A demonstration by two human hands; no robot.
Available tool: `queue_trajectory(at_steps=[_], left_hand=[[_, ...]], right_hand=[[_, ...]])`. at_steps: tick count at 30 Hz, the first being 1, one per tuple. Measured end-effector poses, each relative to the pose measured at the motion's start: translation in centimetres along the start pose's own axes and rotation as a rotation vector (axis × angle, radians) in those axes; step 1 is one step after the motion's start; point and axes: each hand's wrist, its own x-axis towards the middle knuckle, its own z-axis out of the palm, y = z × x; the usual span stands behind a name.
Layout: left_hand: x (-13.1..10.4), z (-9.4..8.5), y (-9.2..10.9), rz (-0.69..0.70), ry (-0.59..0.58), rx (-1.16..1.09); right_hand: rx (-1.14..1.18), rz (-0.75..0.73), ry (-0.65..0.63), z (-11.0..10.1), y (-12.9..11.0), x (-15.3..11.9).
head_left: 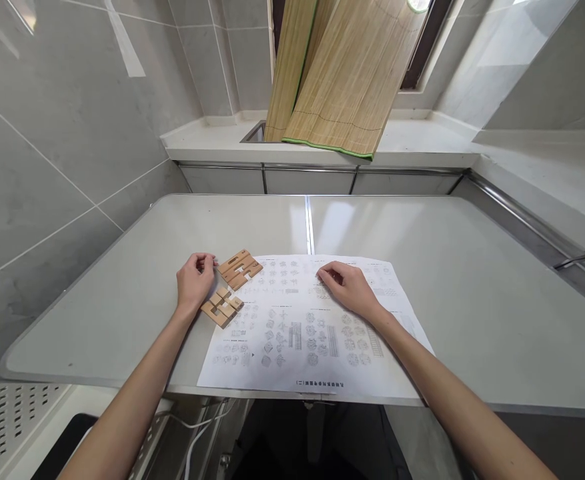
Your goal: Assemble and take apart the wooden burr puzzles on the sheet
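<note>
And here's a wide, pale table [497,300] filling the middle of the scene, corners rounded, a bright seam [309,223] running from its far edge towards a big printed sheet [292,373]. That sheet lies flat at the near side, covered in small diagrams, its title line upside down along the near edge. On to the wooden pieces: a far group of blocks [241,269], brown and slotted, sits over the sheet's left side, and a lighter near group of blocks [222,308] lies just nearer, across the sheet's left edge. The left hand [195,280] is right beside them, on their left, fingers curled in; whether anything is pinched there, I cannot tell. Over to the right, the right hand [346,285] is above the sheet's far half, fingers bent, and again I cannot tell whether it grips anything. Look around the room: grey tiled wall [32,127] on the left, a white ledge [427,140] beyond the table's far edge, and a slatted bamboo mat [347,80] with green edging hanging down over it. Down at the near left, white cables [192,427] trail below the table, beside a perforated white panel [7,413].
</note>
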Motion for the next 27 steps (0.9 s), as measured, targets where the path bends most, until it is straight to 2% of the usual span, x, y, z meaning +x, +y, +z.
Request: queue_trajectory(at_steps=[9,17,20,23,27], left_hand=[[0.1,-0.4,-0.2,-0.031,-0.011,-0.039],[-0.3,-1.9,1.2,0.039,-0.173,0.043],[-0.8,-2.2,2.3,0.141,-0.275,0.137],[-1.3,-2.1,3.2,0.273,-0.373,0.327],[-1.7,-2.0,3.8,0.294,-0.404,0.484]], right_hand=[[0.028,0.007,0.001,-0.1,-0.3,0.1],[0.090,-0.009,0.007,-0.1,-0.2,0.2],[0.112,-0.011,0.014,-0.4,-0.2,0.2],[0.132,-0.002,0.024,-0.8,-0.1,0.1],[0.150,0.019,0.043,-1.2,0.1,-0.1]])
